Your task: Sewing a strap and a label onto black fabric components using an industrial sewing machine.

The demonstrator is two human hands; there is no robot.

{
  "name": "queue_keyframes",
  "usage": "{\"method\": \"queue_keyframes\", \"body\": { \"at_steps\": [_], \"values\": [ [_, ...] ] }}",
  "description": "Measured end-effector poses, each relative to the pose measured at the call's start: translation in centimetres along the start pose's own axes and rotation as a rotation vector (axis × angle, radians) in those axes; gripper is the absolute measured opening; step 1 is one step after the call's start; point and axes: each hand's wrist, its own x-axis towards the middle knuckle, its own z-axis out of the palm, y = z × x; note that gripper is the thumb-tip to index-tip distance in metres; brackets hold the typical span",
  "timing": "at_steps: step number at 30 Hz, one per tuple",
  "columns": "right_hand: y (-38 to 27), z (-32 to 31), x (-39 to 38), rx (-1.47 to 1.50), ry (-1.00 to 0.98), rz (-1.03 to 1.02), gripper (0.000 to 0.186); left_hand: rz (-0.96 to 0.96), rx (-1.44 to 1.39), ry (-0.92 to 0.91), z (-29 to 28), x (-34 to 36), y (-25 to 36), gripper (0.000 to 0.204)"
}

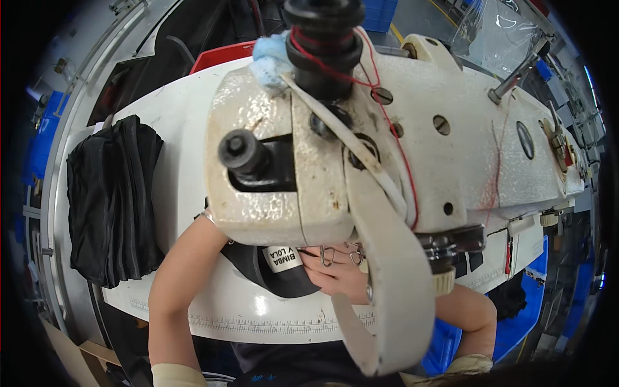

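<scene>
Head view: the black fabric piece (274,274) with a white label lies on the white table (174,129), tucked under the sewing machine head (387,148). The right hand (335,271) rests flat on it, fingers spread and open, nearer. The left hand is hidden behind the machine; only its forearm (177,284) shows, so I cannot tell its grip. A stack of black fabric (113,200) sits well to the left.

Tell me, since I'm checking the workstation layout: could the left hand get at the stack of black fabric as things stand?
Probably yes. The stack of black fabric lies uncovered on the white table, just left of the left forearm, though the left hand itself is hidden under the sewing machine head.
</scene>
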Motion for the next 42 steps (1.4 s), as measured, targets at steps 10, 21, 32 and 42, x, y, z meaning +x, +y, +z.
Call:
{"method": "queue_keyframes", "body": {
  "at_steps": [10,21,32,42],
  "values": [
    [6.3,3.6,0.4,-0.237,0.532,-0.064,0.010,-0.063,-0.109,-0.072,-2.1,-0.9,-0.1,0.028],
    [0.7,-0.6,-0.6,-0.727,0.198,-0.237,0.017,-0.185,-0.165,-0.112,-4.3,-0.1,0.0,0.031],
    [-0.4,-0.4,-3.7,-1.100,0.254,-0.634,0.022,-0.218,-0.505,-0.138,-3.6,-4.0,2.2,0.039],
    [7.1,-14.7,-9.7,-1.654,0.961,0.086,0.019,0.257,-0.446,0.074,-7.3,-8.0,12.6,0.033]
  ]
}}
